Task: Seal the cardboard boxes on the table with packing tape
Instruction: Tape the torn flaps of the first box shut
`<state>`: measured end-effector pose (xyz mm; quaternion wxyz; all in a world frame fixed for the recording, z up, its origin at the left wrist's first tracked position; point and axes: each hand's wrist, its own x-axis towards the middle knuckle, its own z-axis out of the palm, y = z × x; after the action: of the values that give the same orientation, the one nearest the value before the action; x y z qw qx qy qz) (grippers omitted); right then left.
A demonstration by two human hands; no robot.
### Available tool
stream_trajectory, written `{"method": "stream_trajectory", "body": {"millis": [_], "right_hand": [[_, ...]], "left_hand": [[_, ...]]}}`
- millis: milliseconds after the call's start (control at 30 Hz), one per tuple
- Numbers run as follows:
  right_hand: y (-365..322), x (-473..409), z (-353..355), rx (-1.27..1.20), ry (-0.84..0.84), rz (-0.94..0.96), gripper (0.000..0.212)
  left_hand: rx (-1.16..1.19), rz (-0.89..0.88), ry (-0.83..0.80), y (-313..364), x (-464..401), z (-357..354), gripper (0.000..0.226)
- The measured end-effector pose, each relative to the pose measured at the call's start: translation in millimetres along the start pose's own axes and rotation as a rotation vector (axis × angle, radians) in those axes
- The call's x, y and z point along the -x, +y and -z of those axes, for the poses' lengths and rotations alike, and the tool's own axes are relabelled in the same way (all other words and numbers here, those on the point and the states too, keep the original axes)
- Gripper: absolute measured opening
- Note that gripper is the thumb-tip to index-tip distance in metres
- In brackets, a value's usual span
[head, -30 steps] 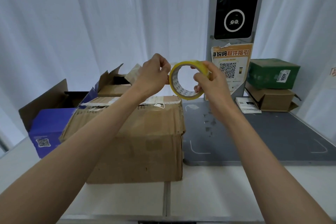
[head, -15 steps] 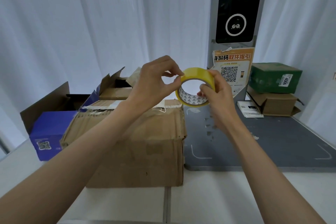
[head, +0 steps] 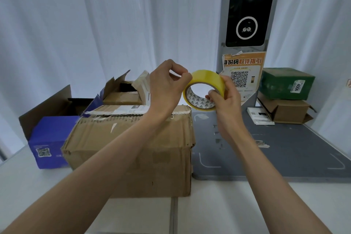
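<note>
Above one cardboard box (head: 133, 150), two hands hold one tape roll (head: 206, 81).

Glossy yellow plastic tape roll (head: 206, 89) with a printed paper core; near it, a rough, creased corrugated cardboard box (head: 133, 150) on a matt grey mat (head: 284, 154).

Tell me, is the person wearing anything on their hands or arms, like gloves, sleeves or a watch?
Nothing shows. The left hand and right hand are bare, with no gloves or rings visible. Both forearms are uncovered down to the picture's lower edge, with no sleeve, watch or bracelet in view.
</note>
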<state>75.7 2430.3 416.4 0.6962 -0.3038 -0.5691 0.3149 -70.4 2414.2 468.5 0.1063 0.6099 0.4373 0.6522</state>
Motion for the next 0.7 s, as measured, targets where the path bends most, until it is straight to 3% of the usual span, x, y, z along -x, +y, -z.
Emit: {"method": "stream_trajectory", "body": {"millis": [133, 233, 333, 400, 533, 633, 700], "right_hand": [[3, -3, 5, 0.0, 0.008, -0.024, 0.033], [7, -6, 13, -0.01, 0.026, -0.041, 0.029], [8, -8, 19, -0.012, 0.009, -0.067, 0.032], [7, -11, 19, -0.067, 0.016, -0.112, 0.036], [1, -16, 17, -0.095, -0.014, -0.166, 0.034], [-4, -17, 14, -0.132, -0.072, -0.212, 0.042], [-7, -17, 14, -0.202, -0.117, -0.27, 0.046]], "left_hand": [[0.103, 0.213, -0.055, -1, -1, -2, 0.007], [0.18, 0.298, -0.264, 0, -10, 8, 0.006], [0.193, 0.262, -0.443, 2, -17, 22, 0.016], [0.144, 0.163, -0.487, 4, -20, 30, 0.03], [-0.15, -0.288, -0.574, 12, -29, 43, 0.064], [-0.321, -0.529, -0.716, 20, -34, 45, 0.062], [-0.358, -0.584, -0.777, 25, -36, 45, 0.053]]}}
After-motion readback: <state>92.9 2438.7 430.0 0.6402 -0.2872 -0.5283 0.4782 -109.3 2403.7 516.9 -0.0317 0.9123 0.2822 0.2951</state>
